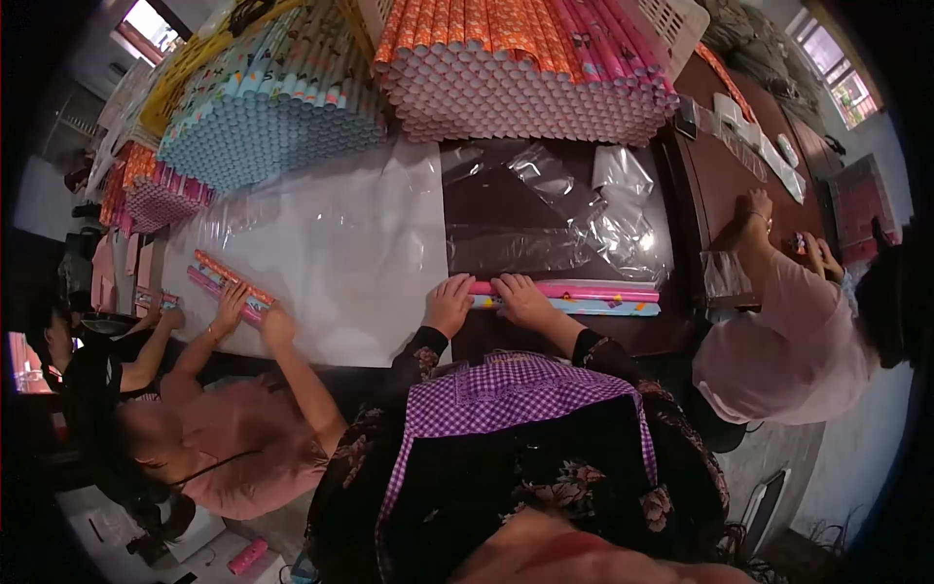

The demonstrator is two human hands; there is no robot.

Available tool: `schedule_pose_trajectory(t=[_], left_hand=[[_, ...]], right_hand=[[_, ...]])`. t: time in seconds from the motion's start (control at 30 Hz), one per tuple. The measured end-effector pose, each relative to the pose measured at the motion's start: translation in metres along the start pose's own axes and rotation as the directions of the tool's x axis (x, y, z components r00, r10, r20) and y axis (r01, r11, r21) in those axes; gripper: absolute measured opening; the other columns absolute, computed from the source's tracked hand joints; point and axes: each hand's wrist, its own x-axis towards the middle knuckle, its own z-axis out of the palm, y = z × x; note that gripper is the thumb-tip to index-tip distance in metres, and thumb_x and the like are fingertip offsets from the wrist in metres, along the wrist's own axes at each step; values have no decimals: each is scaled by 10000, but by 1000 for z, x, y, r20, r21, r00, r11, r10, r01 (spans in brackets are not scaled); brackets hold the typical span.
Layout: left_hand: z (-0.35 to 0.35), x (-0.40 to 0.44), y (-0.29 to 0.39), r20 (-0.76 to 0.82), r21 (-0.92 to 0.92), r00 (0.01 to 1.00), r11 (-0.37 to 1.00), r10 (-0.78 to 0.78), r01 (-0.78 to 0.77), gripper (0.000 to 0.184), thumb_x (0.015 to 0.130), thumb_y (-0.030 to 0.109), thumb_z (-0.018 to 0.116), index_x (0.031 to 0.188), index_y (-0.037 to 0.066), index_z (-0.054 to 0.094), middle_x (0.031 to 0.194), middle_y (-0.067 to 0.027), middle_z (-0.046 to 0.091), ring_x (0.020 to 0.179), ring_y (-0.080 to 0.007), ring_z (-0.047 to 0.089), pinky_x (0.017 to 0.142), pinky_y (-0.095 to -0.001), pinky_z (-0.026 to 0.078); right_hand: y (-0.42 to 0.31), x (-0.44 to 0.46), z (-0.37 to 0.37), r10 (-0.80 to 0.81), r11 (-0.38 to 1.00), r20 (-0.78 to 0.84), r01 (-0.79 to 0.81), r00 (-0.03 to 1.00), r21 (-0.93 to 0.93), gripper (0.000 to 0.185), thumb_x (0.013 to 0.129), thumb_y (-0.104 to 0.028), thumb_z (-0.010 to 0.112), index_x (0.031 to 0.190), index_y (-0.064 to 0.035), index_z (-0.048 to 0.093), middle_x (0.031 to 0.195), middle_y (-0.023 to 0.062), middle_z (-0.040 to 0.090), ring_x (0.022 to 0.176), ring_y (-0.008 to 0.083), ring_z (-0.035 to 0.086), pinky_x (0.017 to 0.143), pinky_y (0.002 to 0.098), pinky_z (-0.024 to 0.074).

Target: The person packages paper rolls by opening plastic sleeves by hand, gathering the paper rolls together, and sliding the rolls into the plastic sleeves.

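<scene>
A bundle of pink and light-blue patterned paper rolls [603, 298] lies crosswise at the table's near edge. My left hand [450, 304] is closed around its left end. Further right, my right hand [525, 300] rests on the same rolls with its fingers curled over them. Behind the bundle lie clear plastic sleeves [520, 247], some crumpled and shiny. A large white sheet [331, 253] covers the table to the left of my hands.
Tall stacks of orange and pink rolls [530, 92] and blue rolls [263, 136] stand at the back. Co-workers' hands [233, 307] hold rolls at the left. Another person [788, 331] works at the brown table [720, 185] on the right.
</scene>
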Motion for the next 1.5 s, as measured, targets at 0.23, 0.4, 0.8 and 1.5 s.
schedule_pose_trajectory(t=[0.23, 0.4, 0.8, 1.5], left_hand=[[-8, -1, 4, 65, 11, 998, 1000, 26, -26, 414, 924, 284, 498, 1299, 109, 501, 1286, -64, 500, 1223, -258, 444, 1012, -416, 342], [-7, -1, 5, 58, 13, 997, 999, 42, -42, 424, 912, 267, 517, 1302, 102, 497, 1292, -64, 492, 1224, -255, 442, 1013, -413, 342], [5, -7, -2, 18, 16, 1000, 1000, 25, -25, 423, 889, 203, 547, 1300, 111, 495, 1263, -81, 501, 1209, -273, 450, 1005, -428, 338], [-18, -2, 9, 127, -34, 992, 999, -26, 31, 401, 957, 251, 497, 1331, 108, 469, 1317, -78, 451, 1241, -275, 403, 1009, -444, 315]], right_hand=[[0, 1, 6, 31, 999, -2, -31, 1000, -22, 741, 653, -233, 773, 1285, -31, 442, 1229, 161, 481, 1116, 348, 477, 970, 426, 385], [1, 2, -3, 4, 998, 49, -7, 999, 55, 735, 702, -277, 760, 1309, -30, 428, 1267, 177, 450, 1162, 361, 444, 1001, 443, 362], [59, 183, -196, 195, 943, -353, -75, 915, 325, 350, 825, -219, 683, 1090, -5, 600, 916, 168, 632, 857, 300, 620, 754, 383, 488], [154, 409, -312, 583, 803, -40, -568, 811, 180, 430, 753, -344, 789, 666, 41, 619, 611, 116, 585, 535, 231, 579, 485, 418, 442]])
